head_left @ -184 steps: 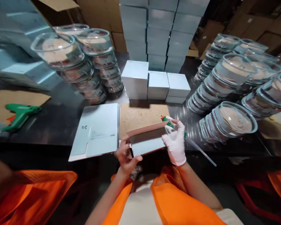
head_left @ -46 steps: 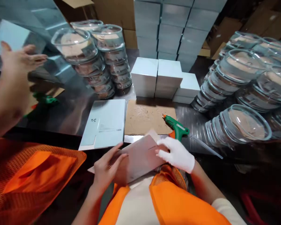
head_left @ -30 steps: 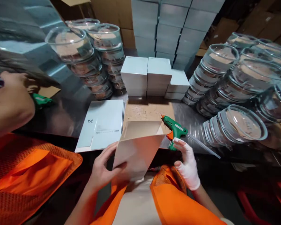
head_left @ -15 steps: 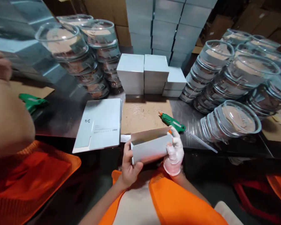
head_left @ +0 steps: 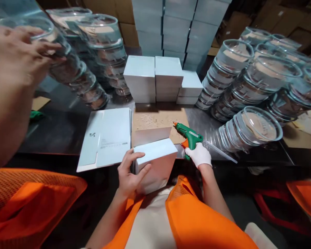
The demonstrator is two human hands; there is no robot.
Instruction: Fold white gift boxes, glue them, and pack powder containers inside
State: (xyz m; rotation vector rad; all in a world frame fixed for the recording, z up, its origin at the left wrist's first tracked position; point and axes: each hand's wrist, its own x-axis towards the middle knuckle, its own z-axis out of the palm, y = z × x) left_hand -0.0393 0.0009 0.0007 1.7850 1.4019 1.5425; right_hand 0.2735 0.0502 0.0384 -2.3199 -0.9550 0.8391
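Observation:
My bare left hand (head_left: 129, 174) grips the left side of a folded white carton box (head_left: 157, 164) held against my lap at the table edge, one flap standing up behind it. My gloved right hand (head_left: 199, 155) is closed around the handle of a green glue gun (head_left: 189, 133), whose orange nozzle points left over a brown cardboard mat (head_left: 158, 121). A stack of flat white carton blanks (head_left: 106, 138) lies just left of the box.
Finished white boxes (head_left: 155, 77) stand behind the mat, with taller stacks beyond. Stacks of clear lidded containers (head_left: 248, 90) fill the right side and the back left (head_left: 103, 52). A co-worker's hand (head_left: 18, 52) reaches to a container at far left.
My right hand left the box and closed on the glue gun. The box turned so its closed face is up. The co-worker's hand rose to the container stack.

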